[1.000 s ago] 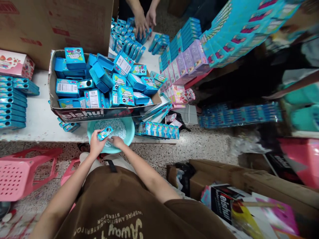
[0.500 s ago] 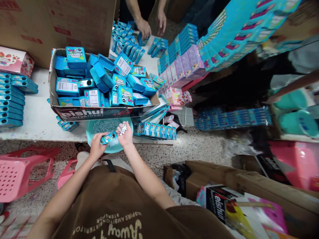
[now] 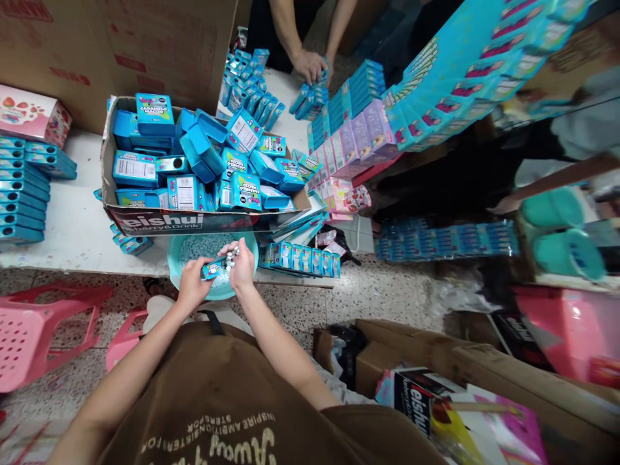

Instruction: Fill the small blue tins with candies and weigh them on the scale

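Note:
My left hand point(image 3: 194, 281) grips a small blue candy box point(image 3: 212, 268), its open hole facing right. Close beside that hole is my right hand point(image 3: 241, 265), cupped on its side around several small white candies point(image 3: 231, 256). Both hands are over a turquoise basin point(image 3: 172, 259) with many more of these candies in it. Behind the basin stands a cardboard carton point(image 3: 107, 161) heaped with blue candy boxes point(image 3: 155, 115).
Stacked blue boxes point(image 3: 22, 194) stand on the white table point(image 3: 72, 245) at left. A row of boxes point(image 3: 303, 259) lies right of the basin. Across the table, a co-worker's hands point(image 3: 312, 66) handle blue boxes. A pink stool point(image 3: 29, 336) is at lower left.
My right hand has turned from palm-up to tilted toward the candy box, bringing the candies to its hole. The co-worker's hands have come together over a group of boxes at the right.

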